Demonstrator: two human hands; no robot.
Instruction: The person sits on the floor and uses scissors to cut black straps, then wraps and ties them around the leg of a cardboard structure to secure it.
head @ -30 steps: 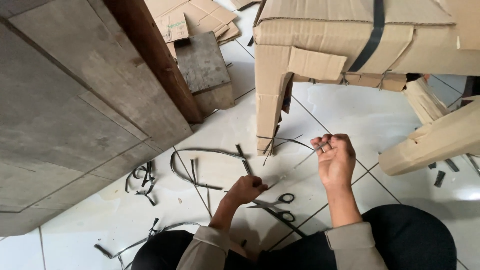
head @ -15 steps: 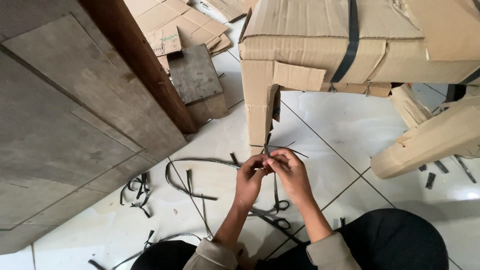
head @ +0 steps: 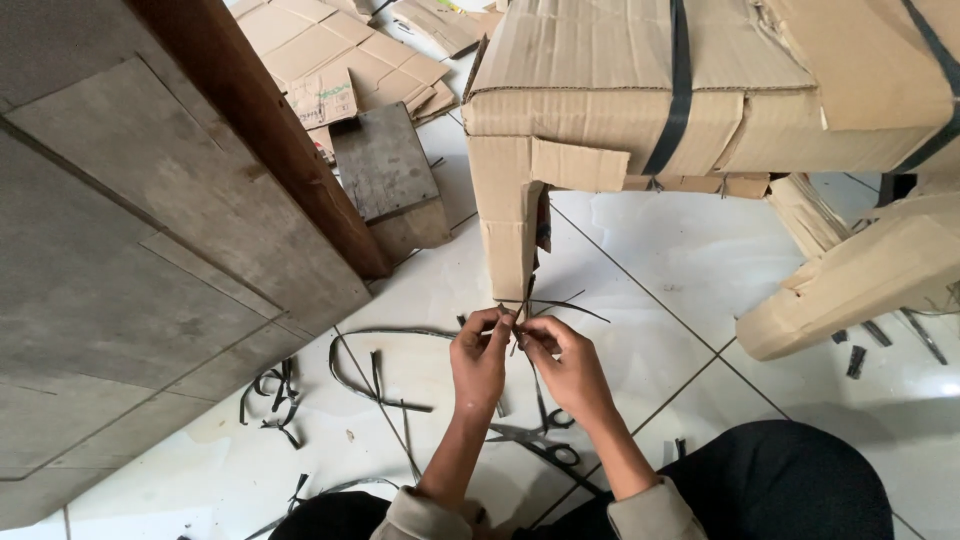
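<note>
My left hand (head: pixel 478 358) and my right hand (head: pixel 566 362) meet in front of me, fingertips pinched together on thin black strap strips (head: pixel 545 305) that fan out just above them. The strips sit right below the corner of a large cardboard bundle (head: pixel 600 110) bound with a black strap (head: pixel 672 100). A pair of scissors (head: pixel 540 440) lies on the white tile floor (head: pixel 700 260) under my forearms, partly hidden by my right wrist.
A long curled black strap (head: pixel 375 365) and short offcuts (head: pixel 270 395) lie on the tiles to the left. A grey wooden panel (head: pixel 130 260) with a brown post (head: pixel 270 130) fills the left. Flat cardboard (head: pixel 330 50) lies behind; rolled cardboard (head: pixel 850 280) at right.
My hands were apart, the right one raised with the strip and the left low near the scissors; they have come together and both pinch the strips now.
</note>
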